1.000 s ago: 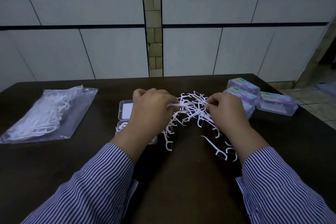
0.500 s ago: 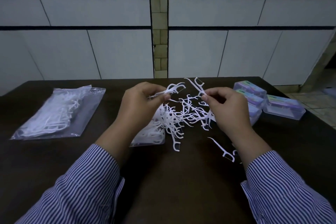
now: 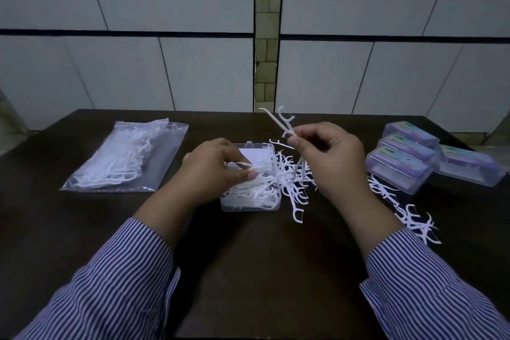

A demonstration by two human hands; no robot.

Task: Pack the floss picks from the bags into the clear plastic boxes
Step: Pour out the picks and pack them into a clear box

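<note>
Now the left hand [image 3: 218,171] pinches picks down into the open box [image 3: 249,205], while the right hand [image 3: 331,157] has raised two picks [image 3: 284,124].

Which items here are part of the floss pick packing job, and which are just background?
In the job:
- open clear plastic box, partly filled
- loose white floss picks on the dark table
- clear bag of picks
- closed clear boxes with purple labels
- left hand, right hand, both holding picks

Background:
- white wall panels
</note>
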